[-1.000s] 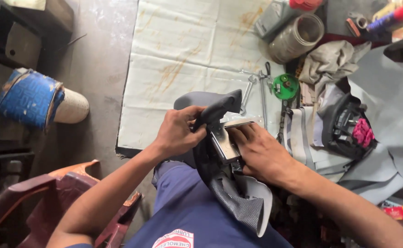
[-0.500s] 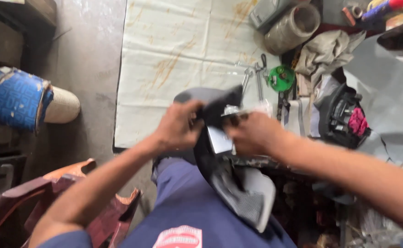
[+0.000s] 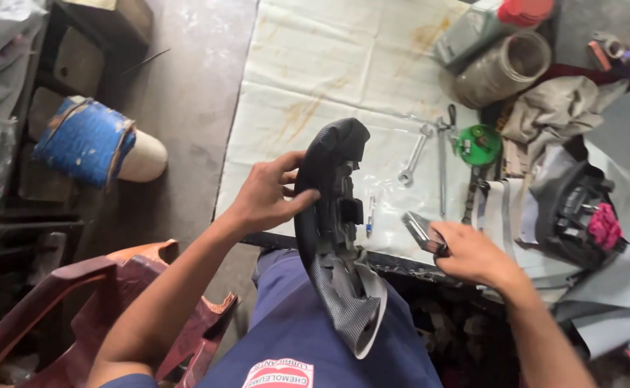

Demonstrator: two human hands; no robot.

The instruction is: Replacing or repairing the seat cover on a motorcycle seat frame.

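Note:
My left hand (image 3: 268, 197) grips the rim of a black steering wheel (image 3: 329, 194), held upright over my lap. A loose flap of grey textured cover material (image 3: 354, 305) hangs from the wheel's lower part. My right hand (image 3: 473, 255) is off the wheel, down at the right by the edge of the white sheet (image 3: 329, 65), and is closed on a small flat metal tool (image 3: 419, 228). A pen (image 3: 369, 215) lies on the sheet just behind the wheel.
On the sheet lie a wrench (image 3: 412, 154), a long thin tool (image 3: 442, 169) and a green round tin (image 3: 478, 144). A grey roll (image 3: 505, 68), rags and a dark part with pink cloth (image 3: 581, 215) are at right. A brown plastic chair (image 3: 114, 302) and blue-wrapped object (image 3: 92, 140) are at left.
My right hand has left the wheel and moved down to the right with the flat tool. The wheel now stands more upright, held by my left hand alone.

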